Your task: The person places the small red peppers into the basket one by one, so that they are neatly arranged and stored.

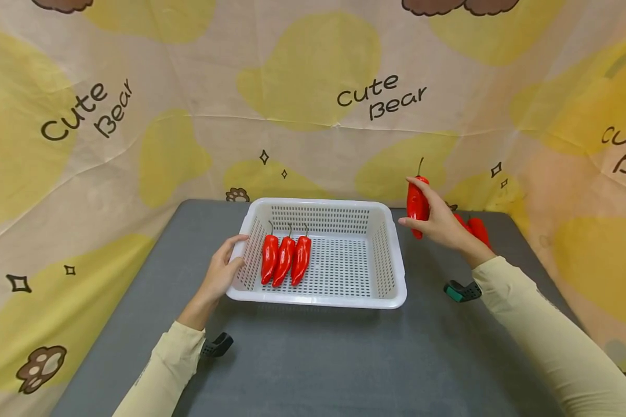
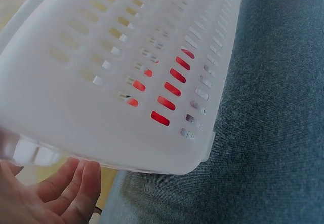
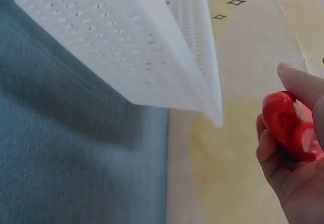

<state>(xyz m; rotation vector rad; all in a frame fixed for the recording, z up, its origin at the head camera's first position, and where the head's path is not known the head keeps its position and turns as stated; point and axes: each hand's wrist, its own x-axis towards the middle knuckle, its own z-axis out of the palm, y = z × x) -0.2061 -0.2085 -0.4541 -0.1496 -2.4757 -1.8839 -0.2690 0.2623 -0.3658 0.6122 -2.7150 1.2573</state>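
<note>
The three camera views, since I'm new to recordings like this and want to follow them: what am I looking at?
There is no machine here, just a person's two bare hands. The wide picture comes from a camera on the head, looking forward and down; the other two come from cameras worn on each wrist.

On the grey table stands a white basket with three red peppers side by side toward its left end. The left hand touches the rim at that end. The right hand holds another pepper, stem up, outside the basket's right end. More peppers show, partly hidden, behind that hand.
</note>
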